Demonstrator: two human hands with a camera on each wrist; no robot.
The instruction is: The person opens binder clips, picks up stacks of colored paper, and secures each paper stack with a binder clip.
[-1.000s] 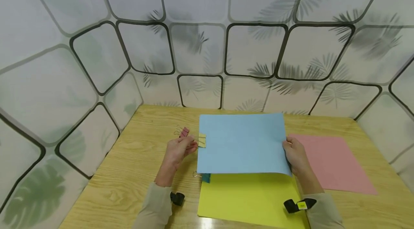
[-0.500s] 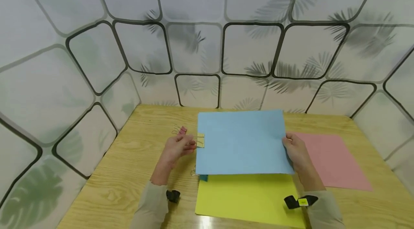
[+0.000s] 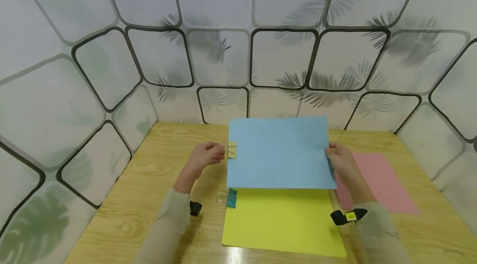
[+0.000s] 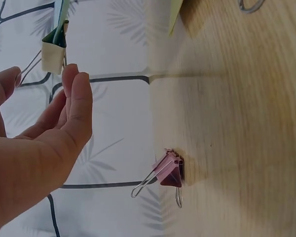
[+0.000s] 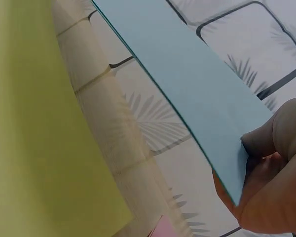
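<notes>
1 wrist label [image 3: 350,216] is illegible; right hand [image 3: 343,163] grips blue paper [image 3: 277,154], left hand [image 3: 205,157] loose at yellow clip [image 3: 232,150].

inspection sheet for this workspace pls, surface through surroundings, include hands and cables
surface: wood-grain table, bright reflection near the front
job's things: blue paper, raised, pale yellow clip on its left edge; yellow paper below, teal clip at its left edge; pink paper at right; pink clip loose on the table
clutter: nothing seen
hands: right hand pinches the blue paper's right edge; left hand at the pale yellow clip, grip unclear
cables: nothing seen
surroundings: leaf-patterned wall covering
</notes>
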